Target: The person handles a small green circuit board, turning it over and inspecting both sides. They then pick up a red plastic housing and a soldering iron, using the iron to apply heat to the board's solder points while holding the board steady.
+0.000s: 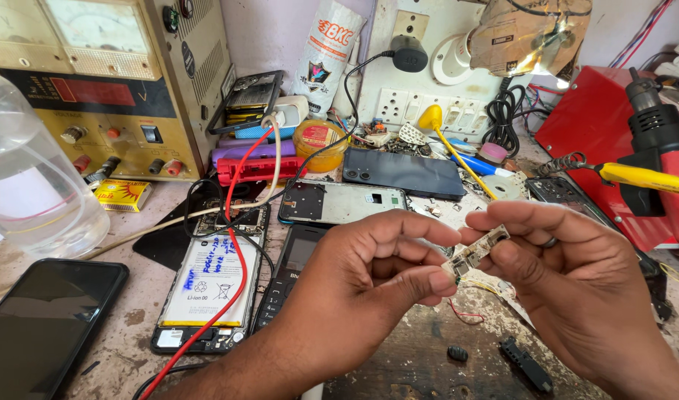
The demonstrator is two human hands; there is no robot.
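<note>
Small circuit board [474, 254], pinched between left hand [369, 281] and right hand [569, 274]: pale, matt laminate with dull metal contacts. Ring on a right-hand finger: smooth metal.

Below the grip, workbench [421, 363]: bare wood, rough, scarred, stained, paint flaking. Two small black plastic bits [527, 363] there, matt.

Left of the grip, opened phone [210, 289]: battery wrapped in white matt film, red wire [232, 281] over it in glossy plastic insulation. Further left, black phone [47, 326]: glossy glass.

Above the grip, dark phone [402, 172]: smooth, satin back. Far left, bottle [28, 178]: clear plastic, shiny. Power supply [102, 81]: painted metal, worn, dull cream.
</note>
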